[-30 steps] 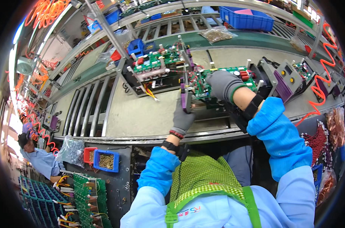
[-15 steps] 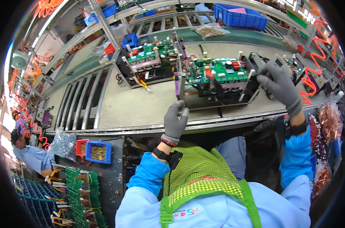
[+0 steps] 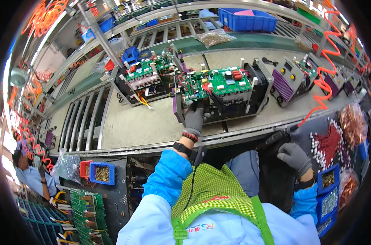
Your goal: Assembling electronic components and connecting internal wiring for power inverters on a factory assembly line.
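My left hand (image 3: 194, 121), in a grey glove, reaches into the front side of an open metal chassis (image 3: 260, 92) with a green circuit board (image 3: 224, 81) on top. Its fingertips are hidden among the black wires under the board's edge. My right hand (image 3: 295, 157), gloved too, hovers over the dark bench at the right, fingers loosely bent and nothing seen in them. Just beyond it lies a black power screwdriver (image 3: 273, 139), joined to an orange coiled hose (image 3: 328, 81).
A second open chassis (image 3: 142, 81) stands to the left, and a purple-sided unit (image 3: 289, 79) to the right. Blue bins (image 3: 327, 179) of small parts and red wires (image 3: 329, 145) lie at the right. A blue screw bin (image 3: 102, 173) and circuit boards (image 3: 85, 212) sit at the left.
My right hand has left the chassis's right end and come down toward the screwdriver. My left hand has moved from the near edge into the chassis. The chassis end has turned slightly.
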Action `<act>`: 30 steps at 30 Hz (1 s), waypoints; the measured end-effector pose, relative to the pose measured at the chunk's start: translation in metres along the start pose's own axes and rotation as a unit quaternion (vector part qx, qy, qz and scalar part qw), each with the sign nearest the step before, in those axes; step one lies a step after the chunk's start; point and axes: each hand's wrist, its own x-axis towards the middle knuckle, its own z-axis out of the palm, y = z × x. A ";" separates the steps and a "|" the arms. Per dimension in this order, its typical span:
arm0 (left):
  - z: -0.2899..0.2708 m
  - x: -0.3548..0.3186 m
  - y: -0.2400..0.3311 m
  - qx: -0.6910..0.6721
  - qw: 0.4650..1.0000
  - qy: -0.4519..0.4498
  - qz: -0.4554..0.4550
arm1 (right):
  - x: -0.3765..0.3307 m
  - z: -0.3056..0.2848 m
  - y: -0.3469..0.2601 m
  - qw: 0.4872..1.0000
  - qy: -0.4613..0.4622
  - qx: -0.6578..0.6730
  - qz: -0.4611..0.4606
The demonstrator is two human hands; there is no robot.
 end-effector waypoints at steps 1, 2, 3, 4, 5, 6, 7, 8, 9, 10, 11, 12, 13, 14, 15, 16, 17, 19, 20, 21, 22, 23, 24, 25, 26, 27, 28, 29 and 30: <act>0.002 -0.001 -0.006 0.027 0.999 -0.008 0.017 | 0.002 -0.002 -0.006 1.000 -0.002 -0.012 0.029; 0.007 -0.015 -0.002 0.019 0.996 -0.009 0.082 | 0.004 -0.003 -0.007 0.999 -0.018 0.006 0.049; -0.003 -0.019 -0.011 0.078 0.997 0.002 0.020 | 0.008 -0.002 -0.005 0.997 -0.034 0.023 0.069; -0.009 -0.032 -0.019 0.087 0.995 -0.004 0.045 | 0.009 0.004 -0.004 0.997 -0.038 0.025 0.068; -0.010 -0.045 -0.028 0.090 0.993 -0.004 0.073 | 0.018 0.005 0.004 0.999 0.017 -0.018 0.038; -0.015 -0.059 -0.036 0.087 0.993 0.008 0.075 | 0.028 0.004 0.008 0.996 0.072 -0.061 0.005; -0.021 -0.076 -0.043 0.100 0.993 -0.047 0.030 | 0.041 -0.005 0.007 0.996 0.060 -0.065 -0.012; -0.031 -0.092 -0.039 0.115 0.988 -0.100 -0.020 | 0.051 -0.009 -0.001 0.976 0.100 -0.190 -0.032; -0.040 -0.100 -0.034 0.175 0.969 -0.164 -0.067 | 0.063 -0.012 -0.010 0.939 0.142 -0.309 -0.056; -0.056 -0.110 -0.029 0.257 0.947 -0.195 0.004 | 0.071 -0.015 -0.011 0.938 0.102 -0.330 -0.022; -0.069 -0.121 -0.025 0.334 0.914 -0.221 0.073 | 0.081 -0.018 0.011 0.932 0.040 -0.361 0.002; -0.082 -0.132 -0.012 0.382 0.901 -0.192 0.073 | 0.097 -0.019 0.017 0.904 -0.124 -0.380 0.153; -0.097 -0.138 0.011 0.448 0.878 -0.160 0.057 | 0.104 -0.016 0.051 0.874 -0.160 -0.431 0.158; -0.126 -0.141 0.017 0.500 0.854 -0.079 0.125 | 0.109 -0.007 0.079 0.841 -0.189 -0.479 0.164; -0.157 -0.150 0.024 0.555 0.812 0.003 0.183 | 0.118 -0.006 0.074 0.863 -0.201 -0.437 0.153; -0.185 -0.153 0.040 0.572 0.805 0.057 0.144 | 0.123 -0.001 0.088 0.848 -0.256 -0.428 0.180; -0.215 -0.164 0.061 0.591 0.791 0.122 0.099 | 0.133 0.012 0.087 0.849 -0.261 -0.432 0.155; -0.269 -0.177 0.094 0.676 0.685 0.266 0.047 | 0.141 0.016 0.080 0.868 -0.257 -0.400 0.142; -0.299 -0.183 0.101 0.704 0.634 0.315 0.055 | 0.145 0.015 0.073 0.862 -0.279 -0.400 0.140; -0.329 -0.187 0.102 0.730 0.582 0.353 0.067 | 0.147 0.012 0.094 0.862 -0.279 -0.397 0.149; -0.350 -0.187 0.107 0.759 0.552 0.346 -0.017 | 0.145 0.011 0.125 0.896 -0.253 -0.345 0.117; -0.370 -0.183 0.114 0.785 0.514 0.333 -0.095 | 0.133 0.014 0.147 0.927 -0.224 -0.289 0.088; -0.389 -0.183 0.111 0.796 0.486 0.328 -0.150 | 0.126 0.014 0.145 0.914 -0.202 -0.332 0.113; -0.399 -0.182 0.107 0.832 0.452 0.278 -0.159 | 0.125 0.004 0.138 0.897 -0.183 -0.375 0.148; -0.418 -0.180 0.101 0.813 0.474 0.260 -0.216 | 0.113 -0.010 0.143 0.924 -0.103 -0.361 0.070; -0.456 -0.183 0.098 0.808 0.460 0.241 -0.280 | 0.114 -0.030 0.099 0.903 -0.184 -0.366 0.126; -0.485 -0.184 0.087 0.824 0.455 0.221 -0.255 | 0.104 -0.052 0.057 0.898 -0.203 -0.359 0.152; -0.513 -0.190 0.074 0.811 0.413 0.255 -0.328 | 0.097 -0.068 0.027 0.893 -0.219 -0.352 0.176; -0.535 -0.180 0.065 0.795 0.377 0.274 -0.389 | 0.082 -0.079 0.015 0.899 -0.194 -0.357 0.161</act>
